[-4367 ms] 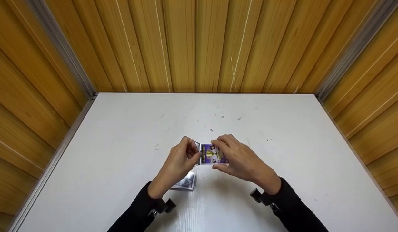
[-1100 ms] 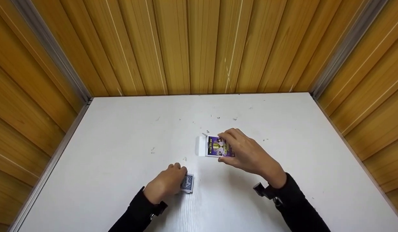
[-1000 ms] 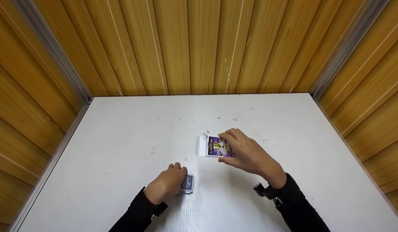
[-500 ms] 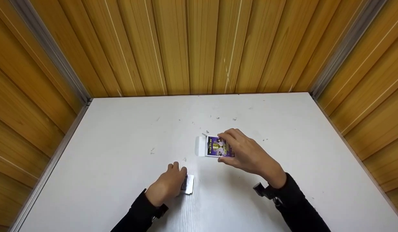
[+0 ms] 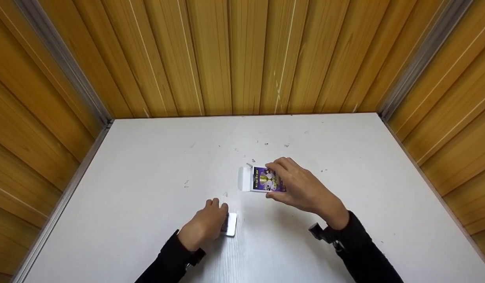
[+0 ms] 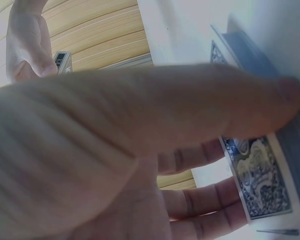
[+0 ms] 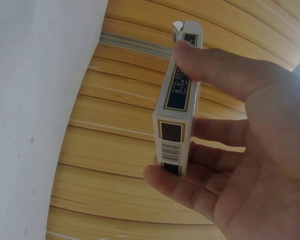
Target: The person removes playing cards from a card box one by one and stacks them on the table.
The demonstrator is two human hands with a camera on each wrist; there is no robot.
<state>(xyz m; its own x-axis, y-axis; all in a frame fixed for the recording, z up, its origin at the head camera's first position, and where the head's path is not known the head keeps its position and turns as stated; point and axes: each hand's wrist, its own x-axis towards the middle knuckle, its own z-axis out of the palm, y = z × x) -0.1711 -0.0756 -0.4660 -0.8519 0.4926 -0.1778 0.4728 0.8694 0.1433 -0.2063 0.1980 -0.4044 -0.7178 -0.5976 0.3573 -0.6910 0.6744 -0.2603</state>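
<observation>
My left hand (image 5: 203, 226) grips a deck of playing cards (image 5: 231, 225) on the table, left of centre near the front. In the left wrist view the thumb lies across one long edge of the deck (image 6: 262, 180) and the fingers reach the opposite side; ornate blue card backs show. Further right, my right hand (image 5: 301, 188) holds a small purple card box (image 5: 262, 179) between thumb and fingers. Its white end flap (image 5: 245, 179) stands out toward the left. The right wrist view shows the box's (image 7: 177, 100) narrow printed side and an end with a barcode.
A white table (image 5: 148, 165) with small scuff marks lies under both hands. Wood-patterned panels (image 5: 242, 59) rise along its back and both sides, with grey metal strips at the corners.
Several seconds ago my left hand was at the box's end; it has since moved down to the deck, and the flap is now open. In the last second the deck's top turned from blue to glare-white.
</observation>
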